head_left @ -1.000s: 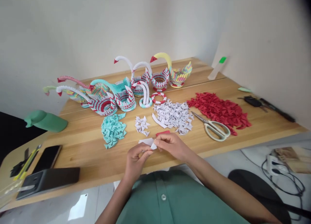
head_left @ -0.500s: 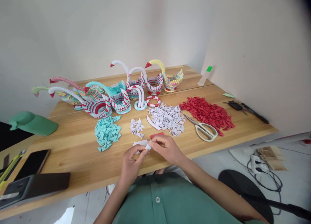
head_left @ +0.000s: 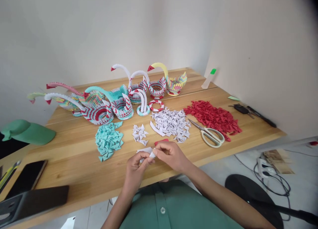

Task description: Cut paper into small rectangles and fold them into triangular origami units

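Near the table's front edge, my left hand [head_left: 139,163] pinches a small folded white paper piece [head_left: 152,154] between thumb and fingers. My right hand [head_left: 170,153] grips the same piece from the other side, its fingertips touching it. Flat white paper slips [head_left: 144,150] lie just behind my left hand. Some red paper [head_left: 161,142] rests behind my right hand. Farther back are a small group of white folded pieces [head_left: 140,134], a larger white pile [head_left: 171,123], a teal pile [head_left: 108,139] and a red pile [head_left: 213,118].
Several paper swans [head_left: 98,113] stand along the back of the table [head_left: 79,169]. Scissors [head_left: 211,136] lie at the right. A red-and-white ring [head_left: 156,106] sits mid-table. At the left are a green bottle [head_left: 29,133], a phone [head_left: 27,177] and a dark stand [head_left: 44,197].
The camera view has shifted slightly, so the table's objects appear a little lower. Both hands still hold the white piece, which is turned slightly between the fingertips.
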The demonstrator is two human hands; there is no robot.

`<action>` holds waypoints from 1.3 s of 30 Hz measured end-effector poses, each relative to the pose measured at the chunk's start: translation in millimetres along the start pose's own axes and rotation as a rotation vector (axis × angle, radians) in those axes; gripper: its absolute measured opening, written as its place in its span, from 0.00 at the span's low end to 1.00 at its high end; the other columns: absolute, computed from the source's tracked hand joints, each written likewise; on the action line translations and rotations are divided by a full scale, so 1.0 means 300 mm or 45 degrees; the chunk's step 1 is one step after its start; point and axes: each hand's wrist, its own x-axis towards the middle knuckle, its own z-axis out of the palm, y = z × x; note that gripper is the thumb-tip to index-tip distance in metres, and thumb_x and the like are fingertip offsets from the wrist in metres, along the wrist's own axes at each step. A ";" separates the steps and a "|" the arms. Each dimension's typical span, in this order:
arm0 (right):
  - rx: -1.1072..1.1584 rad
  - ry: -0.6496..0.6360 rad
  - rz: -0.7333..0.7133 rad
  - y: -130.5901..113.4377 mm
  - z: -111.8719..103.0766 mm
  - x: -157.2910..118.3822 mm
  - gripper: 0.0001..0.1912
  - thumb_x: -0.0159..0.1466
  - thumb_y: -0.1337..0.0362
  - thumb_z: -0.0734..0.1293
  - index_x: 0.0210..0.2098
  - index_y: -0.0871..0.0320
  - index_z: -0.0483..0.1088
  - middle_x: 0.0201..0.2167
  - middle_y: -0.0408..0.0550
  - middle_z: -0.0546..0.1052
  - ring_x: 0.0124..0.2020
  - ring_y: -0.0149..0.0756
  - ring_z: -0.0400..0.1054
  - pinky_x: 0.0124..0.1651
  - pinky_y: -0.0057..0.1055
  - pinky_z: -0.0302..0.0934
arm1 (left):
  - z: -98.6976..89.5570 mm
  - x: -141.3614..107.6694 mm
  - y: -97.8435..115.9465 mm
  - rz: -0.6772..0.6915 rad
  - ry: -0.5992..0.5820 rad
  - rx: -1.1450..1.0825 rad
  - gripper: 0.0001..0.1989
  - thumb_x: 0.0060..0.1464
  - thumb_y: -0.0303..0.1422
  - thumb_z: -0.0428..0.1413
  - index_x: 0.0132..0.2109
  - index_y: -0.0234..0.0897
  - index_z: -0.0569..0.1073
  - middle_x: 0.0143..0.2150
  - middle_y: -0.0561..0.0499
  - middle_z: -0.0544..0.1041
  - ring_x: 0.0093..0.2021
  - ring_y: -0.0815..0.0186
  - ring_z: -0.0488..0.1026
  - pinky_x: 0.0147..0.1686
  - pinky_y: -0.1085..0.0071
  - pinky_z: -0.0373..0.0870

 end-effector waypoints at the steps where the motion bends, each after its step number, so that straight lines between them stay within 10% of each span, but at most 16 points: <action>1: -0.028 0.014 -0.026 0.000 0.001 -0.001 0.13 0.62 0.62 0.63 0.21 0.59 0.66 0.19 0.39 0.63 0.22 0.27 0.54 0.26 0.26 0.48 | 0.001 0.000 -0.003 -0.002 0.000 0.008 0.11 0.54 0.38 0.60 0.30 0.35 0.76 0.27 0.50 0.78 0.31 0.65 0.73 0.36 0.71 0.68; 20: 0.058 0.009 0.098 0.031 -0.022 -0.012 0.15 0.61 0.58 0.65 0.21 0.59 0.65 0.18 0.39 0.61 0.21 0.27 0.52 0.24 0.26 0.46 | 0.024 0.011 0.001 0.116 -0.019 0.188 0.10 0.57 0.35 0.57 0.29 0.36 0.73 0.26 0.52 0.76 0.28 0.66 0.72 0.32 0.72 0.68; 29: 0.382 -0.021 0.245 0.065 -0.010 -0.011 0.21 0.60 0.51 0.67 0.19 0.58 0.63 0.15 0.38 0.63 0.19 0.26 0.53 0.25 0.27 0.47 | -0.007 0.018 0.042 1.081 0.123 0.851 0.05 0.55 0.24 0.58 0.37 0.40 0.73 0.32 0.49 0.80 0.33 0.64 0.74 0.36 0.67 0.69; 39: 0.277 -0.083 0.226 0.054 -0.006 -0.025 0.20 0.61 0.51 0.66 0.21 0.58 0.63 0.16 0.37 0.58 0.19 0.27 0.51 0.24 0.27 0.43 | -0.016 0.015 0.032 1.126 0.029 0.936 0.07 0.57 0.23 0.54 0.38 0.40 0.73 0.35 0.48 0.78 0.37 0.63 0.73 0.39 0.66 0.68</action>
